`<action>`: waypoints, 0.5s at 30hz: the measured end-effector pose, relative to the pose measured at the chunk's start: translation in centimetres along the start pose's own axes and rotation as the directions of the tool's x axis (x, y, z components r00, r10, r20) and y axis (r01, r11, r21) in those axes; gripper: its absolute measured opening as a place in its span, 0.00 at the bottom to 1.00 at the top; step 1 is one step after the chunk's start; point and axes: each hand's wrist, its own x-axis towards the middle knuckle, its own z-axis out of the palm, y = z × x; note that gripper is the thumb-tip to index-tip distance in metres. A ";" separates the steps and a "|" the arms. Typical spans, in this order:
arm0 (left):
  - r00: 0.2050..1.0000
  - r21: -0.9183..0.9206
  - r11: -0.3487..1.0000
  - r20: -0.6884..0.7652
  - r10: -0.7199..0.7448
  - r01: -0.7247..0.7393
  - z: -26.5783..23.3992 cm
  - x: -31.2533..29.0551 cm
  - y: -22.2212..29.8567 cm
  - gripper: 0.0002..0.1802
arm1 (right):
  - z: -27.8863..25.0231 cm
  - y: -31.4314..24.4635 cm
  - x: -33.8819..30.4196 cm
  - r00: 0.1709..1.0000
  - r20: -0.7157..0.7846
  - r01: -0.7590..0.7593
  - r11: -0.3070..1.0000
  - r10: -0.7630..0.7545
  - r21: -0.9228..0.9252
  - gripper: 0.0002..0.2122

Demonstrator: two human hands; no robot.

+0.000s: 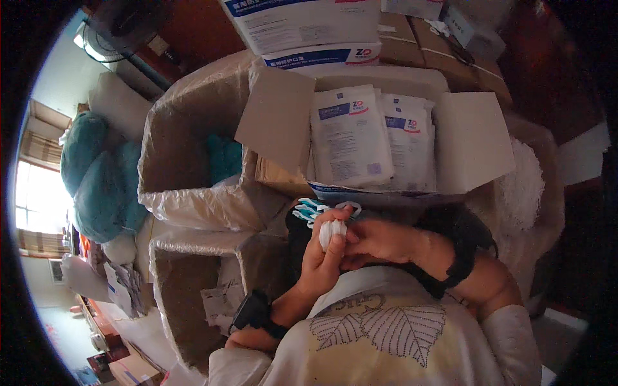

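My left hand (pixel 317 265) is closed round a bunched white strap bundle (pixel 333 233) in front of my chest. Just beyond its fingers, a fan of teal-and-white folded pieces (pixel 311 210) sticks out; whether it joins the bundle I cannot tell. From the right, my right hand (pixel 373 241) comes in with curled fingers that meet the bundle's side. Its fingertips are partly hidden. Ahead stands an open carton (pixel 473 138) with its flaps spread. White printed packets (pixel 352 145) stand upright in it.
Plastic-lined cartons stand at the left, one at the back (pixel 183 138) and one nearer (pixel 193 283). Teal bulging bags (pixel 96 180) are piled by the window. A white printed box (pixel 302 32) sits behind the open carton. White stringy material (pixel 524 183) lies at the right.
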 end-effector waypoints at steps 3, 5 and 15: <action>0.970 -0.459 0.869 -0.056 -0.235 0.184 0.2 0.0 0.0 0.15 | -0.9 -0.6 -0.3 0.987 -0.004 0.152 0.926 -0.164 -0.346 0.09; 0.935 -0.701 0.678 -0.045 -0.353 0.222 0.1 -0.1 -0.3 0.16 | -1.2 -2.0 -0.5 0.978 -0.046 0.146 0.824 -0.204 -0.548 0.10; 0.913 -0.643 0.729 -0.114 -0.392 0.233 0.5 0.2 -0.4 0.15 | -0.5 -1.5 -0.2 0.983 -0.050 0.120 0.822 -0.178 -0.557 0.12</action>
